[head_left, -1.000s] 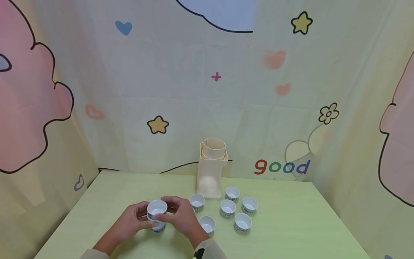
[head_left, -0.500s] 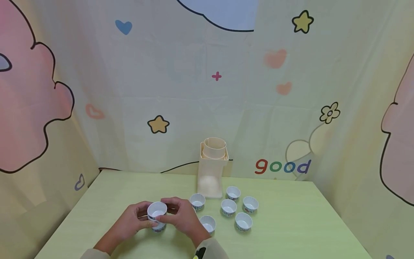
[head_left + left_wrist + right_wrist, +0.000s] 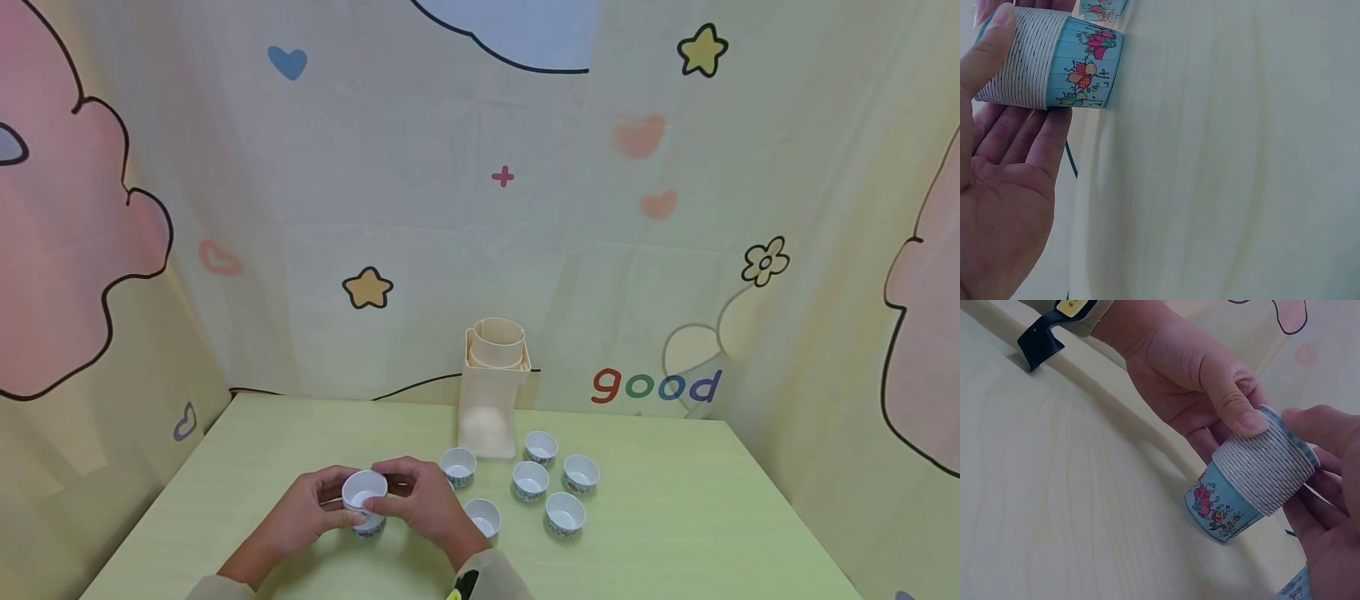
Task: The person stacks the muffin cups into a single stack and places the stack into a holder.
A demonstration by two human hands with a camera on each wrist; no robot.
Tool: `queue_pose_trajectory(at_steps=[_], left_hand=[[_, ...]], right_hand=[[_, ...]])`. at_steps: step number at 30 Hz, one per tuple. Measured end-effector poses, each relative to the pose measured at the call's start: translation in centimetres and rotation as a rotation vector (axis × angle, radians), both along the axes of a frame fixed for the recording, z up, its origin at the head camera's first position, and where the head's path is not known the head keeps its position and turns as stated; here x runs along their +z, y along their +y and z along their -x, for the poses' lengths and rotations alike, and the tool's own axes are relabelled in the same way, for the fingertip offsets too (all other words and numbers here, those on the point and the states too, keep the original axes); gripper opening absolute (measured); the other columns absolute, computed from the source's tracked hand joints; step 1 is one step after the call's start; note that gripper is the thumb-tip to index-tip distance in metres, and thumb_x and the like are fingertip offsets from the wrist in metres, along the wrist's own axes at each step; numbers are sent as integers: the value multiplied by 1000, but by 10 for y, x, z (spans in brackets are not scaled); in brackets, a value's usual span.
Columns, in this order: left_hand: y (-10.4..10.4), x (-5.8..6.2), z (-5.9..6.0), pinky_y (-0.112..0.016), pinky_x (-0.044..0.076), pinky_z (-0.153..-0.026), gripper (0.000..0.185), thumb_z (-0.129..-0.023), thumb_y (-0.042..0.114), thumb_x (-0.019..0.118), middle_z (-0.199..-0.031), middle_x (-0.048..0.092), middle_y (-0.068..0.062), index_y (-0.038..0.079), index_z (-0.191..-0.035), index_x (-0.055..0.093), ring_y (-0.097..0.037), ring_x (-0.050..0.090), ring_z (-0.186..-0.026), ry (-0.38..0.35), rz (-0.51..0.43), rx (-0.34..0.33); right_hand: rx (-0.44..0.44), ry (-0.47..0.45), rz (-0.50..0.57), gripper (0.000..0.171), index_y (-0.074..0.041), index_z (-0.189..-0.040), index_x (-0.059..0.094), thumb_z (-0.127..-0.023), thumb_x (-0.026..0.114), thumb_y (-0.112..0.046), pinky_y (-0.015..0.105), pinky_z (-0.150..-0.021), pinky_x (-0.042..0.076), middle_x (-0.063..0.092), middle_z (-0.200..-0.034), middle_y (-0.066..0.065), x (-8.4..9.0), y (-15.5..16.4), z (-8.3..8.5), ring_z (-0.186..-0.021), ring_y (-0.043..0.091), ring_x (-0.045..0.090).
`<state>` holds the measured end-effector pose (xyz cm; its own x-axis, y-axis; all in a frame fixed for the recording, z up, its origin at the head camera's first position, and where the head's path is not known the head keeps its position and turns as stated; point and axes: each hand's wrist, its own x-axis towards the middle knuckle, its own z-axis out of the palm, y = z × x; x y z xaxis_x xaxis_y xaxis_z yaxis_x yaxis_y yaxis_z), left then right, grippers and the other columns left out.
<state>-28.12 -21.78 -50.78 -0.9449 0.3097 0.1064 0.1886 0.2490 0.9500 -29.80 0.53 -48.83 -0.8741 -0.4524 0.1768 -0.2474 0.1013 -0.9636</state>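
Observation:
A stack of nested small paper cups [image 3: 365,492], blue outside with printed flowers and white inside, stands upright low and left of centre in the head view. My left hand [image 3: 306,510] grips its left side, thumb in front and fingers behind. On the right side, my right hand [image 3: 423,500] pinches the upper part between thumb and fingers. In the right wrist view, the white rims [image 3: 1266,462] sit closely packed, with a blue strip at the open end. The left wrist view shows my left thumb [image 3: 997,40] across the rims and the fingers underneath.
Several single paper cups [image 3: 530,481] stand upright on the pale table [image 3: 675,517] right of my hands. One cup [image 3: 482,518] is partly behind my right wrist. Behind them stands a tall cream holder [image 3: 487,408] with a round tube on top. A printed cloth [image 3: 420,167] hangs at the back.
The top of the stack has sunk slightly, the uppermost cup settling deeper into the ones below. Both hands keep their places around the stack.

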Motion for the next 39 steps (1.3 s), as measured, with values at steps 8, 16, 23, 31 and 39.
queue_pose_trajectory(at_steps=[8,16,23,31,39], left_hand=[[0,-2,0,-26,60,-95,64,-82,24,88,-129,66,-22,-4,-132,60,-23,69,-116,7,-5,-11],[0,0,0,-27,60,-95,64,-82,24,87,-131,65,-23,-3,-133,60,-31,67,-119,2,-8,-13],[1,0,-1,-28,60,-95,65,-82,25,88,-130,65,-23,-4,-133,60,-29,68,-118,14,3,-13],[1,0,-1,-27,60,-95,64,-82,26,87,-130,66,-22,-3,-133,60,-25,69,-117,11,15,-5],[2,1,-1,-27,60,-95,63,-82,22,87,-130,66,-22,-4,-133,60,-20,69,-115,13,8,0]], right_hand=[[10,26,-40,37,-8,-120,74,-85,85,-13,31,-100,59,73,-119,6,1,1,0,-112,19,71],[27,58,-75,39,-5,-123,72,-87,83,-15,28,-100,58,72,-121,8,2,3,1,-114,20,71],[-6,63,-98,39,-7,-122,73,-86,85,-17,27,-99,58,73,-118,4,-2,2,2,-113,16,71],[-34,51,-57,36,-5,-119,73,-86,84,-14,34,-100,59,73,-119,7,-1,7,-5,-113,20,71],[-58,38,34,36,-2,-122,72,-88,81,-6,36,-101,58,72,-123,18,3,19,-14,-118,32,69]])
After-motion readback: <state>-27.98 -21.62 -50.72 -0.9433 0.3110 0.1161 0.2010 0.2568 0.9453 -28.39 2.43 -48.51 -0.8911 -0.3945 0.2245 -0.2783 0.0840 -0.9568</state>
